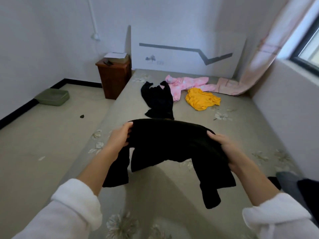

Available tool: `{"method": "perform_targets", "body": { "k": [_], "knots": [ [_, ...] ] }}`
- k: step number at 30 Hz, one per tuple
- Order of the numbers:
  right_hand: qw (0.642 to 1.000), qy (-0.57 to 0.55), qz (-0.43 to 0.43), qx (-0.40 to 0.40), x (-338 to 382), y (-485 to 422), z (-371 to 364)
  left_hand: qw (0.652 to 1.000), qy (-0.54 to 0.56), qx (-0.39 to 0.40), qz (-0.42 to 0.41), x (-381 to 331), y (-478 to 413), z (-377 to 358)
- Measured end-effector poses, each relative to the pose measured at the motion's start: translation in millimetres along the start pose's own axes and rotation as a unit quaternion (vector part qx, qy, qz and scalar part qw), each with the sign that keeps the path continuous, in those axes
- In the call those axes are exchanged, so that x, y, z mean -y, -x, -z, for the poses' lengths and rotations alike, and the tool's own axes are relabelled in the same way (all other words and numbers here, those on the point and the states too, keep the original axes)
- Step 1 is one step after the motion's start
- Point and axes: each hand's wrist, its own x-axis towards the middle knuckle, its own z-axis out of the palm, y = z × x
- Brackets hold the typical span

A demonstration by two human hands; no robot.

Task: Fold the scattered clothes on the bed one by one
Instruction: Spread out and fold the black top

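I hold a black long-sleeved top stretched out above the bed. My left hand grips its left side and my right hand grips its right side. Both sleeves hang down toward the sheet. Farther up the bed lie a second black garment, a pink patterned garment and a crumpled yellow garment.
A brown nightstand with papers stands at the bed's left head corner. A green tray sits on the floor by the left wall. A pink curtain drapes onto the bed's far right corner. Dark clothing lies at the right edge.
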Motion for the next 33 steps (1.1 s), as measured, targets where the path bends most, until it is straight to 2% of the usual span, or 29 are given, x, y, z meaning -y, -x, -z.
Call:
{"method": "perform_targets", "body": {
  "k": [3, 6, 8, 11, 14, 18, 21, 24, 27, 29, 33],
  "knots": [
    [0.999, 0.018, 0.046, 0.006, 26, 1, -18, 0.991, -0.065, 0.088, -0.074, 10, 12, -11],
    [0.995, 0.073, 0.056, 0.023, 39, 7, -38, 0.948, -0.172, 0.243, -0.112, 27, 28, -29],
    [0.992, 0.109, 0.062, 0.029, 40, 11, -50, 0.929, -0.189, 0.294, -0.118, 40, 38, -46],
    [0.989, 0.113, 0.077, 0.052, 42, 20, -62, 0.938, -0.205, 0.229, -0.161, 53, 46, -65],
    [0.988, 0.080, 0.096, 0.087, 50, 31, -63, 0.950, -0.208, 0.163, -0.169, 58, 45, -69],
    [0.985, 0.043, 0.124, 0.110, 65, 42, -59, 0.938, -0.217, 0.209, -0.171, 59, 43, -74],
    [0.986, 0.036, 0.139, 0.090, 75, 46, -51, 0.946, -0.182, 0.235, -0.130, 54, 42, -78],
    [0.983, -0.036, 0.177, 0.041, 91, 44, -39, 0.955, -0.139, 0.245, -0.088, 32, 48, -74],
    [0.962, -0.130, 0.230, 0.063, 102, 43, -22, 0.955, -0.115, 0.258, -0.089, -8, 53, -69],
    [0.950, -0.190, 0.236, 0.076, 95, 39, -10, 0.956, -0.099, 0.259, -0.093, -35, 55, -65],
    [0.947, -0.260, 0.188, 0.006, 53, 23, 4, 0.972, -0.019, 0.217, -0.083, -73, 57, -66]
  ]
}}
